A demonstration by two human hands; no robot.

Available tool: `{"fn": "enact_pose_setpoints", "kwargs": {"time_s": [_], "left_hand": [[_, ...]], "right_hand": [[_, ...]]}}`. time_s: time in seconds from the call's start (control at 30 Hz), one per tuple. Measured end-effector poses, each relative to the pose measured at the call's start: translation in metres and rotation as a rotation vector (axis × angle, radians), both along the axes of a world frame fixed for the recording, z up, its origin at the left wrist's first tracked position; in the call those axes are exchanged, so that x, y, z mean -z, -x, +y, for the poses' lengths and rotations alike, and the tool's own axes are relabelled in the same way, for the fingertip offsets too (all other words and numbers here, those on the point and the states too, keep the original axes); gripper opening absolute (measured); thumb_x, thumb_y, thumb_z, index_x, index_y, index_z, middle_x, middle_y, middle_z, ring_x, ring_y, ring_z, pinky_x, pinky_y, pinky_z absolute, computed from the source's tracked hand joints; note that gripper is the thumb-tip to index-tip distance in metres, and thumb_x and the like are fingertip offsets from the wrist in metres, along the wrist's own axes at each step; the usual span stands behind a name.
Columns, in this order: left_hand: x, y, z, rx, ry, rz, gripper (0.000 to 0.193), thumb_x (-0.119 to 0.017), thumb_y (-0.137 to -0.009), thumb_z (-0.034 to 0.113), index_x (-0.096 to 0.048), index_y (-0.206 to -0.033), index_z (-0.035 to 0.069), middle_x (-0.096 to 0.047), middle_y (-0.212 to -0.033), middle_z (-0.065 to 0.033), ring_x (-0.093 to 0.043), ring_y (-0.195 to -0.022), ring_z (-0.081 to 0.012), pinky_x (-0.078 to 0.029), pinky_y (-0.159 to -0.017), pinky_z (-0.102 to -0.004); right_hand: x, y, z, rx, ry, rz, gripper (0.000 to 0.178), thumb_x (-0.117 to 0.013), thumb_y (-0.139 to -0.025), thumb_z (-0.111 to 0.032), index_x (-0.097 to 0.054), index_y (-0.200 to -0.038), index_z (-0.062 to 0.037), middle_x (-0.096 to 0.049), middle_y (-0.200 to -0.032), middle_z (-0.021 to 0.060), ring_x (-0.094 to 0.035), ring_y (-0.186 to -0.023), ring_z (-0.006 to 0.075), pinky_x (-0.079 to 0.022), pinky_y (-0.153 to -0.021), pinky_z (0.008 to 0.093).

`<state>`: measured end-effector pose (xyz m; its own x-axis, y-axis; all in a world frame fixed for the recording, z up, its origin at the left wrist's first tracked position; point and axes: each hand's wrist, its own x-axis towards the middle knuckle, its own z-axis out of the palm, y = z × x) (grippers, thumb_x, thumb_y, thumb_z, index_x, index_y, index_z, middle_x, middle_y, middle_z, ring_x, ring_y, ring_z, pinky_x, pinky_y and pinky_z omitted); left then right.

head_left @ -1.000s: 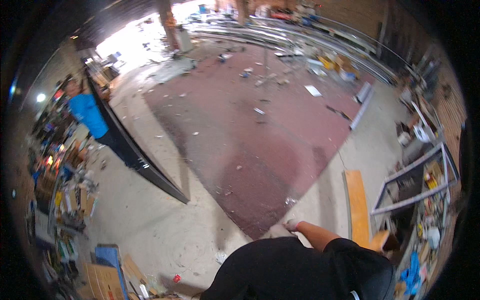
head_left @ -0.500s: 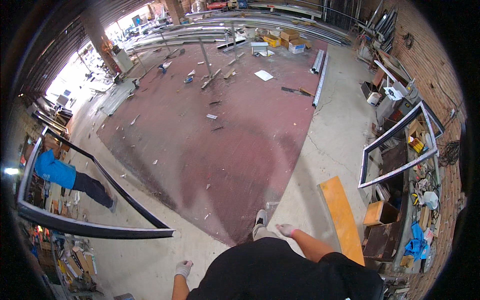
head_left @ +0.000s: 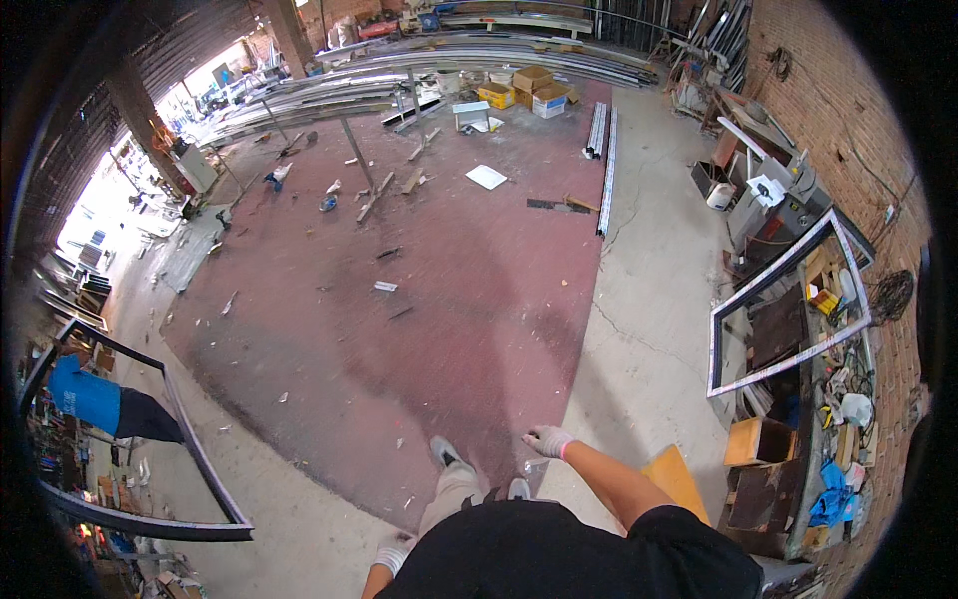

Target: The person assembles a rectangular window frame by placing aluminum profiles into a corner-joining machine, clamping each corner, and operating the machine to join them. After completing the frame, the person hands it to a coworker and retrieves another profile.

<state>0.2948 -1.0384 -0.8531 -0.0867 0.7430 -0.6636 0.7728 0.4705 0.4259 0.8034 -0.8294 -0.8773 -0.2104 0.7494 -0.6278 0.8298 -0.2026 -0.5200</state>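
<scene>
My right hand (head_left: pixel 548 441), in a pale work glove, hangs in front of me above the edge of the dark red floor mat (head_left: pixel 469 309). Its fingers are loosely apart and nothing shows in them. Low beside my black shirt is my left hand (head_left: pixel 391 553), also gloved. Its fingers are mostly hidden, and it touches no object that I can see. My shoe (head_left: pixel 445 451) steps onto the mat. An orange-yellow board (head_left: pixel 679 483) lies beyond my right forearm, partly covered by it.
Black window frames stand at the left (head_left: pixel 150 529) and right (head_left: pixel 788 364). Behind the left one is a person in blue (head_left: pixel 88 391). Metal profiles (head_left: pixel 608 170) and a long-handled tool (head_left: pixel 562 206) lie ahead. Thin posts (head_left: pixel 357 155) rise from the mat near cardboard boxes (head_left: pixel 548 100). A cluttered bench (head_left: pixel 843 439) lines the right wall.
I have walked forward onto the mat. My right hand has swung forward and left; my left hand has drawn back against my body. The left window frame now sits lower and farther left.
</scene>
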Motion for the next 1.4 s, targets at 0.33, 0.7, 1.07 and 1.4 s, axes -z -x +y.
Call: {"fn": "enact_pose_setpoints", "kwargs": {"time_s": [0.33,0.7,1.07,1.4], "left_hand": [[0.042,0.088,0.187,0.273,0.275,0.172,0.047,-0.066,-0.091,0.042,-0.079,-0.116,0.004,-0.076,-0.116,-0.0248,-0.073,-0.110,-0.0411,-0.057,-0.098,-0.0483],[-0.034,0.023,0.758,0.271,-0.333,0.197,0.034,-0.072,-0.094,0.033,-0.078,-0.113,0.005,-0.078,-0.112,-0.0207,-0.073,-0.108,-0.0411,-0.057,-0.095,-0.0481],[-0.012,-0.249,0.826,0.803,0.024,0.071,0.046,-0.069,-0.098,0.041,-0.075,-0.125,0.004,-0.075,-0.124,-0.0221,-0.070,-0.120,-0.0392,-0.054,-0.103,-0.0463],[0.002,-0.335,0.896,0.739,0.218,0.131,0.037,-0.071,-0.097,0.038,-0.080,-0.114,0.007,-0.081,-0.101,-0.0145,-0.077,-0.094,-0.0299,-0.059,-0.090,-0.0434]], "right_hand": [[0.025,-0.085,0.011,0.367,0.322,-0.317,0.074,-0.047,-0.104,-0.063,-0.063,-0.147,-0.0056,-0.063,-0.148,0.0236,-0.058,-0.141,0.0404,-0.043,-0.119,0.0455],[0.106,-0.049,0.101,0.579,0.170,-0.104,0.062,-0.047,-0.105,-0.057,-0.068,-0.139,-0.0100,-0.069,-0.134,0.0288,-0.064,-0.130,0.0438,-0.051,-0.107,0.0503],[0.110,-0.247,0.229,0.784,0.331,-0.191,0.067,-0.050,-0.101,-0.058,-0.068,-0.141,-0.0077,-0.060,-0.150,0.0253,-0.057,-0.140,0.0422,-0.044,-0.118,0.0469],[0.036,-0.438,0.417,1.107,-0.030,-0.187,0.056,-0.057,-0.102,-0.052,-0.072,-0.133,-0.0079,-0.072,-0.131,0.0226,-0.067,-0.124,0.0418,-0.052,-0.108,0.0464]]}}
